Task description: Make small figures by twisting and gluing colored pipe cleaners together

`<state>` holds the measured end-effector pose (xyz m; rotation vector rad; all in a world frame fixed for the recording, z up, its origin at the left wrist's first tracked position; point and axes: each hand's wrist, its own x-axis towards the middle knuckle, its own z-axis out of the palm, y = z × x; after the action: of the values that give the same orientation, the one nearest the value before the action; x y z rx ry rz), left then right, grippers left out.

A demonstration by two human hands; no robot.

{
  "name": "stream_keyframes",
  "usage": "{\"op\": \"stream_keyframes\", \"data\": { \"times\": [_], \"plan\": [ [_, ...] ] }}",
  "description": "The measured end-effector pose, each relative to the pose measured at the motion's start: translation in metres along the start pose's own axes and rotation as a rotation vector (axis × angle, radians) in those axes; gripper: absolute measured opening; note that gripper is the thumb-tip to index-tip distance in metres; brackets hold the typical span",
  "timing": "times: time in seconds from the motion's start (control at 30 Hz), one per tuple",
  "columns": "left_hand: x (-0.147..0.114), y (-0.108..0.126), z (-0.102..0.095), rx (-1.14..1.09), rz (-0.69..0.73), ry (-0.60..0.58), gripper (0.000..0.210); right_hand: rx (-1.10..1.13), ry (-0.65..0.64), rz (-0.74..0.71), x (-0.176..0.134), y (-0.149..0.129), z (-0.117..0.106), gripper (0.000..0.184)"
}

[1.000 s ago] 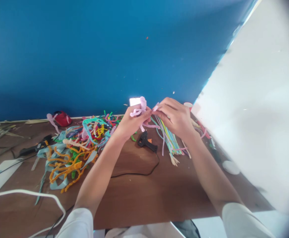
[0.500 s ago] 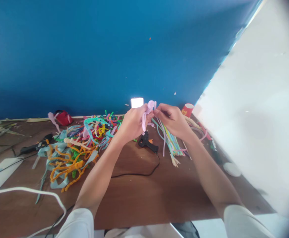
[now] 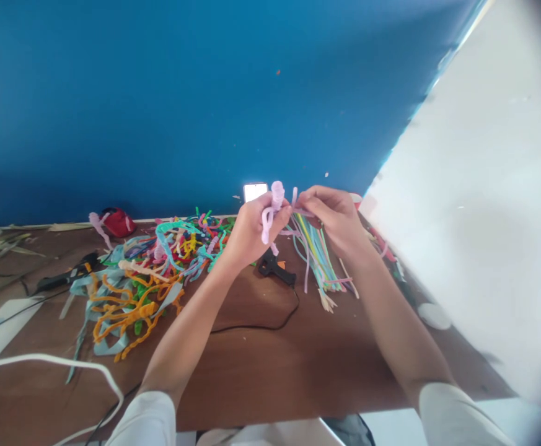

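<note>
Above the middle of the table, my left hand point(image 3: 256, 230) is closed around a lilac pipe cleaner piece point(image 3: 277, 196), with a coiled top and a bent loop hanging by the thumb. My right hand point(image 3: 333, 214) pinches a lilac strand that runs across from the left fingers; one short end sticks up between the hands. Below them lies a black glue gun point(image 3: 277, 270) with its cord. Beneath my right hand a bundle of pastel pipe cleaners point(image 3: 319, 260) is spread on the table.
A heap of twisted coloured pipe cleaners point(image 3: 158, 272) covers the left of the brown table point(image 3: 270, 371). A lit phone point(image 3: 255, 191) leans near the blue wall. At left are a red pouch point(image 3: 119, 222), another black tool point(image 3: 65, 279) and a white cable point(image 3: 65, 359).
My right hand has moved a little right, drawing the lilac strand out from the left hand. The lilac piece in my left hand has turned, and its loop now faces me.
</note>
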<state>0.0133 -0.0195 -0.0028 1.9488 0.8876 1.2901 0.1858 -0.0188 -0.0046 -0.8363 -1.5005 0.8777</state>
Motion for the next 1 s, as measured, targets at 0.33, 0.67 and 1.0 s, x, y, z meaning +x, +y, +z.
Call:
{"op": "stream_keyframes", "data": {
  "times": [0.33,0.67,1.0],
  "plan": [
    [0.005,-0.015,0.003,-0.371,-0.15,-0.061,0.018,-0.549,-0.092,-0.642,0.006,0.006,-0.02,0.015],
    [0.0,-0.006,-0.004,0.503,0.346,0.083,0.011,-0.062,-0.13,-0.045,-0.002,-0.001,0.004,0.034],
    [0.003,-0.015,0.001,0.321,0.258,0.061,0.015,0.17,-0.048,0.092,-0.001,0.002,0.008,0.028]
  ]
}}
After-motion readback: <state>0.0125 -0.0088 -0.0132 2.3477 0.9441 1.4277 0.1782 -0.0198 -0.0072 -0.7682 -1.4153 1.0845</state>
